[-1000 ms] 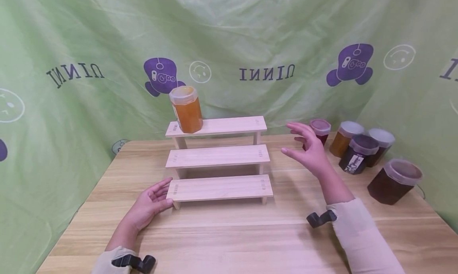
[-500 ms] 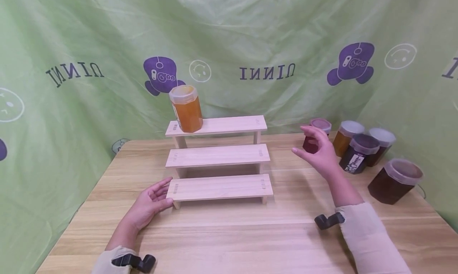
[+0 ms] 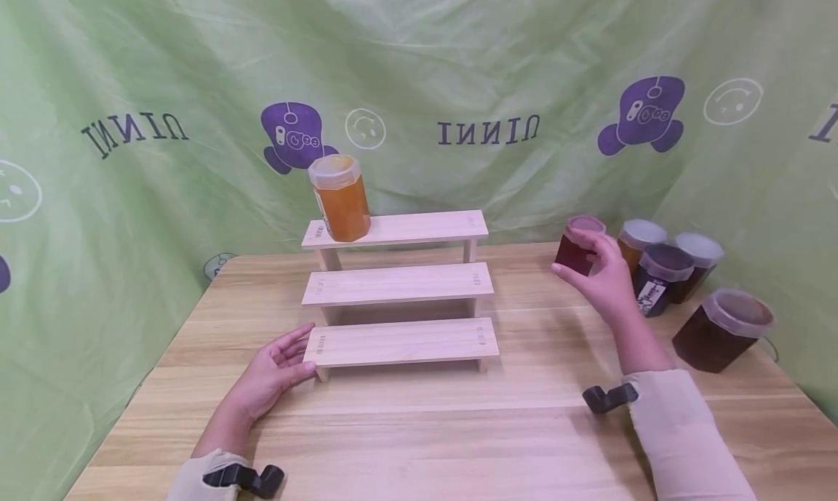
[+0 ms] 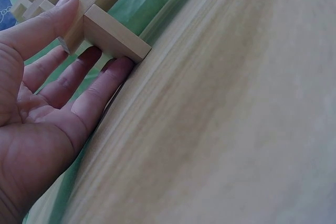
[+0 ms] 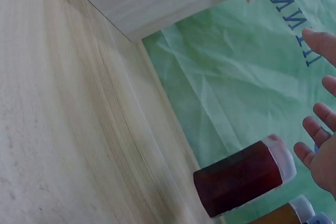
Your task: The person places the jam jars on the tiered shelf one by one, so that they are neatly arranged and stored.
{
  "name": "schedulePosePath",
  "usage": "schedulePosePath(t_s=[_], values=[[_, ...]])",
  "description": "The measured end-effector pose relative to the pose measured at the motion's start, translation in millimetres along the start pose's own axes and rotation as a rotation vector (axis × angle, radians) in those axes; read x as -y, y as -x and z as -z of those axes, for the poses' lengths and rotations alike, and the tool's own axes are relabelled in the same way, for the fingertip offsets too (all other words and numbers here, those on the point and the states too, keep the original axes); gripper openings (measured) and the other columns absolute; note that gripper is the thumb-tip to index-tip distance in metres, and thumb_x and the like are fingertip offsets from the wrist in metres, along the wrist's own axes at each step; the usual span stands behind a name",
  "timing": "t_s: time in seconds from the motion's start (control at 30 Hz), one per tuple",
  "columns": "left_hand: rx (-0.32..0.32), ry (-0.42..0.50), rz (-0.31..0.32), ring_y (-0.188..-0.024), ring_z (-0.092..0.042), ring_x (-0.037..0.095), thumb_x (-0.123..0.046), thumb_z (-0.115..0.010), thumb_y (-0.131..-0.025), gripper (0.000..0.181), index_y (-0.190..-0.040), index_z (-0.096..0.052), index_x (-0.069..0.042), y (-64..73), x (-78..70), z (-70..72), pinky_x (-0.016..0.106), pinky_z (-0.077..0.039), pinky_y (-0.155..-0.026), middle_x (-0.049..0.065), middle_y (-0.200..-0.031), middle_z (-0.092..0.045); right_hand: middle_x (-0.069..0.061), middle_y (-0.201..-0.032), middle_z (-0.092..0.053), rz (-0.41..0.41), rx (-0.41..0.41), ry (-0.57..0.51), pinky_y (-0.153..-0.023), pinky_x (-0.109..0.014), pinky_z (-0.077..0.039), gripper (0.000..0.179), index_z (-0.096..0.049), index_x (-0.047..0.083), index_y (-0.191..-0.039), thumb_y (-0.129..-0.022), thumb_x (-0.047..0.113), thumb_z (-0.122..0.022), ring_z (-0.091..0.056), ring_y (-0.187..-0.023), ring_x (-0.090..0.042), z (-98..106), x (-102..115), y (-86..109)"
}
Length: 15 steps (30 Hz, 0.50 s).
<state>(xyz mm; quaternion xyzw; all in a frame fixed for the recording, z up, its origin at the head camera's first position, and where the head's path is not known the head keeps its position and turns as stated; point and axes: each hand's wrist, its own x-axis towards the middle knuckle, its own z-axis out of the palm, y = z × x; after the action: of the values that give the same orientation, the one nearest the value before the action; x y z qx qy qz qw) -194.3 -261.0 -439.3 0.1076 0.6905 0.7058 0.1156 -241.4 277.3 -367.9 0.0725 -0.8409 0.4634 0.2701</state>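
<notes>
A three-tier wooden step rack [image 3: 399, 286] stands on the table. My left hand [image 3: 271, 374] rests at the left end of its lowest step. In the left wrist view the thumb lies by the board's edge and the fingertips touch the rack's leg [image 4: 118, 30]. An orange-filled jar [image 3: 347, 206] with a translucent lid sits at the left of the top step. My right hand [image 3: 605, 279], thumb and fingers spread, is beside a dark red jar [image 3: 572, 254]. The right wrist view shows a gap between the fingers and that red jar [image 5: 241, 177].
Right of the red jar, an amber jar [image 3: 631, 254], a dark labelled jar [image 3: 648, 286] and another dark jar [image 3: 689, 283] stand close together. A large dark brown jar [image 3: 710, 341] is nearer the table's right edge. A green printed cloth [image 3: 419, 72] hangs behind the table.
My right hand has moved right to the dark red jar, now overlapping its front in the head view. The left hand and the rack have stayed put.
</notes>
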Motion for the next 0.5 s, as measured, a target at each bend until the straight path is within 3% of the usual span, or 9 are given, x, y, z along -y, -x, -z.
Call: schedulePosePath(t_s=[0.2, 0.5], values=[[0.000, 0.000, 0.001, -0.108, -0.062, 0.015, 0.009, -0.065, -0.086, 0.078, -0.151, -0.022, 0.007, -1.1, 2.0, 1.5, 0.030, -0.055, -0.089, 0.004, -0.125, -0.057, -0.021, -0.147, -0.037, -0.140, 0.012, 0.040, -0.107, -0.062, -0.032, 0.073, -0.046, 0.006, -0.144, -0.083, 0.027, -0.079, -0.032, -0.135, -0.039, 8, -6, -3.5], [0.009, 0.005, -0.006, -0.108, -0.062, 0.015, 0.009, -0.064, -0.086, 0.077, -0.151, -0.022, 0.007, -0.6, 2.4, 2.2, 0.030, -0.055, -0.089, 0.003, -0.124, -0.058, -0.021, -0.157, -0.022, -0.184, 0.049, 0.076, -0.113, -0.063, -0.020, 0.088, -0.028, 0.007, -0.153, -0.085, 0.033, -0.077, -0.018, -0.143, -0.041, 15, -18, -11.3]])
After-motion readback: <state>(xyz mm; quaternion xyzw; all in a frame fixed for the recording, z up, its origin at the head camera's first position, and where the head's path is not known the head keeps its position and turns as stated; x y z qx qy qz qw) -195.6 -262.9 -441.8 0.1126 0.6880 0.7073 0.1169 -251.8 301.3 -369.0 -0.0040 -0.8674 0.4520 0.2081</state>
